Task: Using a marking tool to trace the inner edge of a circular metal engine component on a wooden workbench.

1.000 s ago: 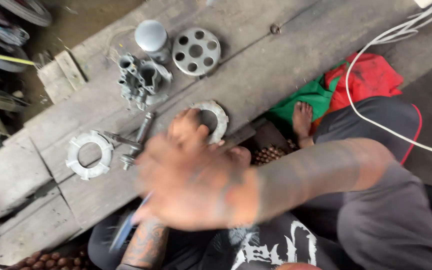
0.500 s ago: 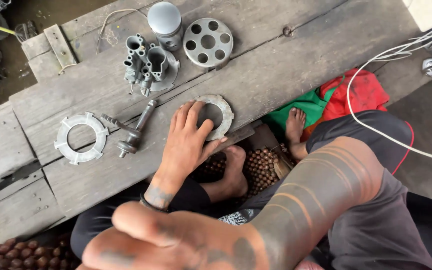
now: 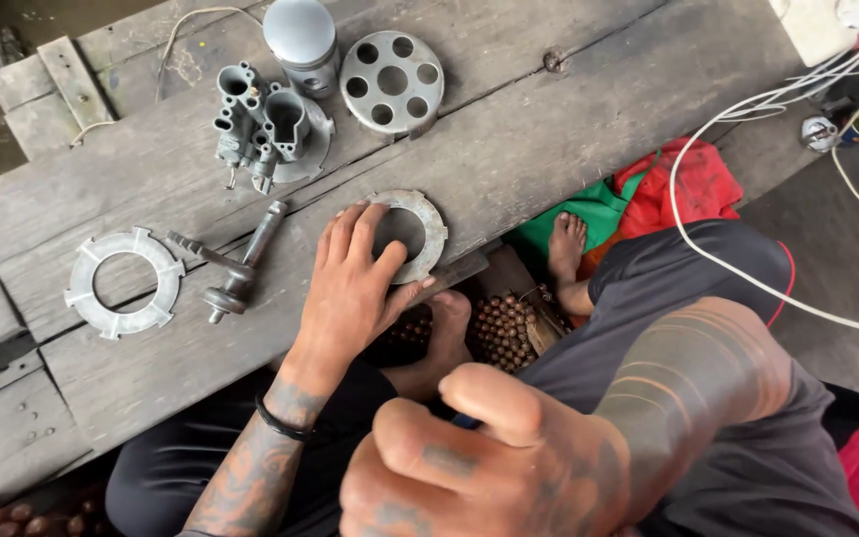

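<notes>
The left hand point(image 3: 355, 283) is laid flat on the wooden table point(image 3: 569, 129), its fingers point(image 3: 335, 234) spread and open, pressed over the left part of a flat metal ring point(image 3: 428, 231) that lies near the table's front edge; the thumb is stretched across the ring's lower rim; nothing is gripped, the ring is only covered and touched. The right hand point(image 3: 479, 467) is seen close to the camera at the bottom of the view, curled into a loose fist with the thumb raised; whether anything is held inside it cannot be told. To the left of the ring a metal shaft point(image 3: 241, 264) is laid on the boards, and further left a notched ring point(image 3: 121, 281) is seen, well apart from the hand. Behind them a grey engine part point(image 3: 265, 124), a silver cylinder point(image 3: 300, 40) and a round plate with holes point(image 3: 392, 70) are set near each other. White cables point(image 3: 748, 149) are trailed across the right side, above a red and green cloth point(image 3: 648, 199)
</notes>
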